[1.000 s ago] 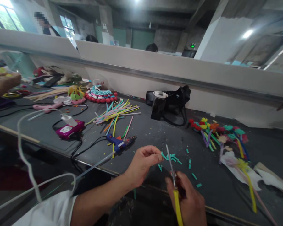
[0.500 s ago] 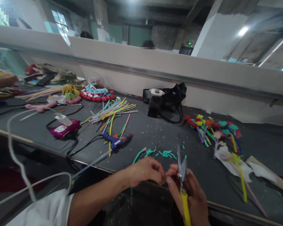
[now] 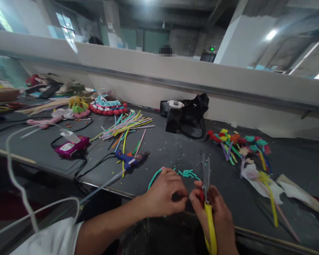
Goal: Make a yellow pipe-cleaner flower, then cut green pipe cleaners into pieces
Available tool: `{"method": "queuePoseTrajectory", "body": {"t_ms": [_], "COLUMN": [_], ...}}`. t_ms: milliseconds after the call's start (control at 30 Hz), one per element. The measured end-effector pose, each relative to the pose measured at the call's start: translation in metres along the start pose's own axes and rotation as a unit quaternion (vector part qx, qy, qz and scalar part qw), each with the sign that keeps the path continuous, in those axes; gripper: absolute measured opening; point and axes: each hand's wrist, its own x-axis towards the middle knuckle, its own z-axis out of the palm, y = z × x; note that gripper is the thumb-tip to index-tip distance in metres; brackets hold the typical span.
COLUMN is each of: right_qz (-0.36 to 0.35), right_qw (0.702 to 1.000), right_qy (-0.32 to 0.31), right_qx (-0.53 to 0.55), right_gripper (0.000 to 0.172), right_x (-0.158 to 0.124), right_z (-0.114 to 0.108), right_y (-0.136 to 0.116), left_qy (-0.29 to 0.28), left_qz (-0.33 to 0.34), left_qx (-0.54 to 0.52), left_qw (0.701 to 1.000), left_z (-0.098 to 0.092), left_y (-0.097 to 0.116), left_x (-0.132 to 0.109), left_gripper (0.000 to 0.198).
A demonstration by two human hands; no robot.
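Observation:
My left hand (image 3: 167, 193) is at the table's front edge, thumb and fingers curled in toward each other; whether something small is between them is too small to tell. Beside it on the right, my right hand (image 3: 215, 212) is wrapped round scissors (image 3: 210, 223) with yellow handles, their blades pointing up and away, slightly apart. Something red shows near its fingers. Cut green pieces (image 3: 188, 173) lie just beyond the hands. A green strip (image 3: 153, 178) with a pink tip curves beside my left hand.
A blue glue gun (image 3: 127, 160), a purple power strip (image 3: 72, 146) and a bundle of coloured strips (image 3: 124, 126) are at the left. A black bag (image 3: 192, 111) stands behind, and craft flowers (image 3: 236, 140) lie right. Another person's hand (image 3: 2, 95) is far left.
My left hand has risen and turned, its fingers now over some green pieces, and its fingertips have moved slightly apart from my right hand. The scissors have tilted and their handles look wider apart.

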Motion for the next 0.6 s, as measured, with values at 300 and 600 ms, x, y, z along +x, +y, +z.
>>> {"method": "queuePoseTrajectory", "body": {"t_ms": [300,600], "right_qz": [0.023,-0.015], "right_qw": [1.0,0.999], "right_qy": [0.011,-0.038], "right_qx": [0.013,-0.015], "right_gripper": [0.025,0.032], "right_x": [0.001,-0.018], "right_z": [0.005,0.018], "right_y": [-0.007,0.001], "left_qy": [0.042,0.24], "left_qz": [-0.05,-0.242], "left_qx": [-0.039,-0.508], "left_qw": [0.997,0.791], "left_z": [0.0,-0.013], "left_y": [0.005,0.008], "left_x": [-0.001,0.008], "left_gripper": [0.006,0.012]}}
